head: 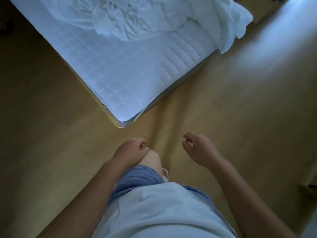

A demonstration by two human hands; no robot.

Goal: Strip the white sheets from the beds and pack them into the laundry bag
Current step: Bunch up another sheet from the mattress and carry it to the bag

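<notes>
Head view shows the left hand (pixel 132 150) and right hand (pixel 199 149) empty, fingers (pixel 190 134) loosely curled. Well beyond the fingers, the white sheet (pixel 127 21) lies crumpled on the mattress (pixel 120 79). It looks soft, light and floppy; best gathered by its thick bunched folds.

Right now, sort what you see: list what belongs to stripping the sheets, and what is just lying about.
For the job: crumpled white sheet on the mattress; bedding hanging off the bed's side; left hand, right hand, both holding nothing. No laundry bag in view.
Just there: tan floor; light patch on it.
</notes>
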